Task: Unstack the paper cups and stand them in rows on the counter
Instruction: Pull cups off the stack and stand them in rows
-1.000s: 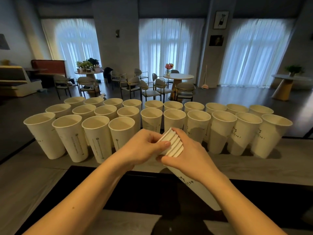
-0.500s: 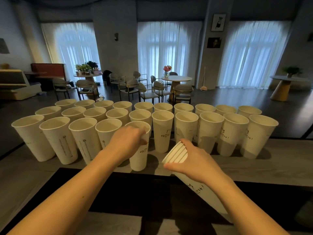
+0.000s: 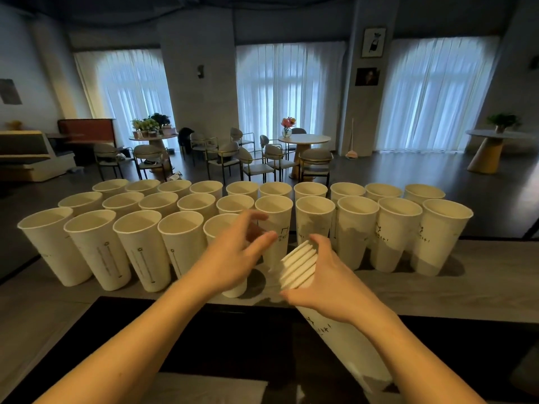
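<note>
Tall white paper cups stand upright in three rows (image 3: 355,228) across the grey counter (image 3: 437,290). My right hand (image 3: 329,284) grips a tilted stack of nested cups (image 3: 300,266), rims pointing up and left, its base reaching down toward me. My left hand (image 3: 236,252) hovers with fingers spread just left of the stack's rims, holding nothing. Right behind that hand stands the newest front-row cup (image 3: 224,228), partly hidden by it.
The counter's near edge drops to a dark lower surface (image 3: 233,339) under my arms. Bare counter lies right of the newest cup, in front of the middle row. Beyond the counter are café tables, chairs and curtained windows.
My left hand pulled one cup off the stack, set it down in the front row, let go, and has come back toward the stack. The right hand kept hold of the stack.
</note>
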The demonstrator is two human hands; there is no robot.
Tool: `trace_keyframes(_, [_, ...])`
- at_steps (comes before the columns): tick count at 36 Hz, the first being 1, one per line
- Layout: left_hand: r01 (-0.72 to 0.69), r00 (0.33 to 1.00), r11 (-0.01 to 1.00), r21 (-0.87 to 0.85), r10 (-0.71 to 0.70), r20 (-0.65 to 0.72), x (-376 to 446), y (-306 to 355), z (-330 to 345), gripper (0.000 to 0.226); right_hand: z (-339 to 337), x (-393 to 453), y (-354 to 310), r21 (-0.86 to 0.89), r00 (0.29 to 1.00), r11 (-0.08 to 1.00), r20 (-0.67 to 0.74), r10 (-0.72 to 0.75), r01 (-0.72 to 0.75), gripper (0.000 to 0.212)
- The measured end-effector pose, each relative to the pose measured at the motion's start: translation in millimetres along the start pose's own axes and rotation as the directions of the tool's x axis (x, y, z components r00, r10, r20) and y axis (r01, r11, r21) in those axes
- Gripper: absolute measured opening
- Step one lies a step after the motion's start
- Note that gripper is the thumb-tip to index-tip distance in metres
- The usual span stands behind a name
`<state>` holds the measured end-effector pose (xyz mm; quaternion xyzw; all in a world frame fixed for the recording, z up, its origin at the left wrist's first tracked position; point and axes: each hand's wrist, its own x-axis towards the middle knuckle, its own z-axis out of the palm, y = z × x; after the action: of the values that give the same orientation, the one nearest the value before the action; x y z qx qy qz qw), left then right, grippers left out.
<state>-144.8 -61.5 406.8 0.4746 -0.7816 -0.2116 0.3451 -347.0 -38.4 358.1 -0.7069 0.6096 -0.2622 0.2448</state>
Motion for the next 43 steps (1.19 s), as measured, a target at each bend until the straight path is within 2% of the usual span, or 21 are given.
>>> trace_keyframes(1, [0.045, 0.995, 0.992, -0.115, -0.033, 0.099, -3, 6, 5, 0.036, 1, 0, 0, 0.004, 1.0, 1.0, 0.0, -0.019, 0.019, 0.117])
trace_keyframes(2, [0.076, 0.98, 0.986, -0.151, -0.047, 0.192, -5, 10, 10, 0.04, 1, 1, -1, 0.013, 0.999, 0.999, 0.001, -0.035, 0.034, 0.113])
trace_keyframes(5, [0.139, 0.928, 0.978, -0.157, -0.073, 0.366, -8, 17, 18, 0.046, 1, 1, 0, 0.015, 0.998, 0.998, 0.018, -0.057, 0.057, 0.108])
trace_keyframes(13, [0.226, 0.927, 0.954, -0.198, -0.149, 0.344, -8, 18, 24, 0.029, -1, -9, 10, 0.009, 0.988, 0.988, 0.007, -0.153, 0.153, 0.109])
trace_keyframes(18, [0.227, 0.964, 0.941, -0.251, -0.18, 0.196, -4, 14, 24, 0.009, -4, -12, 26, 0.027, 0.989, 0.991, 0.065, -0.136, 0.135, 0.111])
trace_keyframes(22, [0.059, 0.997, 0.995, -0.079, -0.062, -0.037, 4, 22, 15, 0.011, -9, -11, 43, -0.06, 0.996, 0.996, 0.071, -0.055, 0.059, 0.118])
trace_keyframes(25, [-0.067, 0.988, 0.981, 0.181, 0.091, -0.123, 13, 27, 11, 0.01, -12, -9, 51, -0.117, 0.996, 0.992, 0.06, 0.06, -0.053, 0.122])
trace_keyframes(27, [-0.109, 0.989, 0.946, 0.305, 0.135, -0.065, 19, 26, 15, 0.012, -13, -8, 53, -0.124, 0.993, 0.987, 0.035, 0.111, -0.106, 0.122])
trace_keyframes(32, [-0.154, 0.988, 0.792, 0.591, 0.102, 0.12, 34, 17, 36, 0.02, -13, -7, 52, -0.086, 0.99, 0.986, -0.001, 0.142, -0.141, 0.121])
trace_keyframes(36, [-0.164, 0.986, 0.757, 0.633, 0.1, 0.136, 41, 8, 41, 0.026, -17, -4, 47, -0.033, 0.994, 0.993, 0.005, 0.11, -0.11, 0.12])
trace_keyframes(43, [-0.197, 0.98, 0.75, 0.631, 0.127, 0.155, 46, -2, 38, 0.022, -20, -3, 38, 0.038, 0.998, 0.997, 0.013, 0.06, -0.061, 0.117])
